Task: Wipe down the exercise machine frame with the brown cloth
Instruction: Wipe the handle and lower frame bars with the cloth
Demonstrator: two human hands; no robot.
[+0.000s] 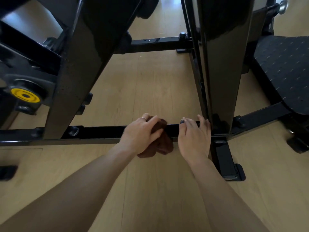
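The brown cloth (160, 141) is bunched over the low horizontal crossbar (100, 132) of the black exercise machine frame (78, 64), draped across the bar's top and hanging down its near face towards the wooden floor (150, 84). The left hand (142, 133) lies on top of it, fingers curled over the wad and pressing it onto the bar, so the cloth is grasped and not merely touched. The right hand (194, 136) rests just beside it on the same bar, next to the right upright (222, 64); its fingers lie fairly straight over the top edge, holding nothing, apparently steadying the person. The step in hand looks like wiping this bottom crossbar. To do it well, the cloth should wrap the bar so the top and both faces get rubbed in one pass, with steady downward pressure and long strokes along its length towards the round fitting (73, 130) and the left upright. The bare hand would need to slide or lift clear for the patch beneath it and the joint at the right upright to be reached. Corners around the bolts and the foot plate (225, 161) likely trap dust, so a folded edge pushed into them would serve better than the bulky wad.
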